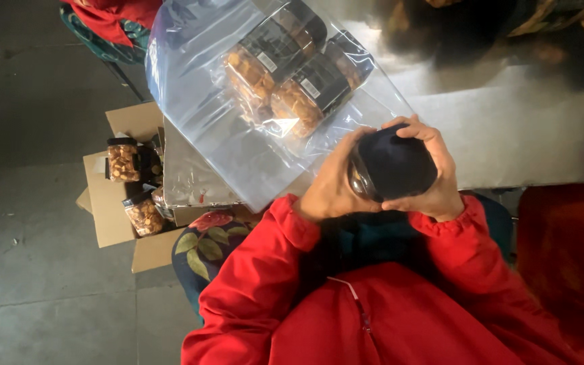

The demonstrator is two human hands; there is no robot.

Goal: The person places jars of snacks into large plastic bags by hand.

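Clasping a dark-lidded jar (pixel 392 165) between them, the left hand (pixel 336 184) and right hand (pixel 434 177) each keep a clenched grip on its sides, just over the near edge of the worktop (pixel 508 142). Beyond it, a clear plastic bag (pixel 238 128) holding snack jars (pixel 292 67) lies at the worktop's left end. A cardboard box (pixel 113 203) stands on the floor (pixel 28 223) beside that end.

left hand (pixel 336 186): cupped, palm turned inward, fingers (pixel 356 135) curled tight | right hand (pixel 434 176): arched over from above, fingers spread and bent | both arms: bent at the elbows, red sleeves drawn close to the chest, wrists nearly met
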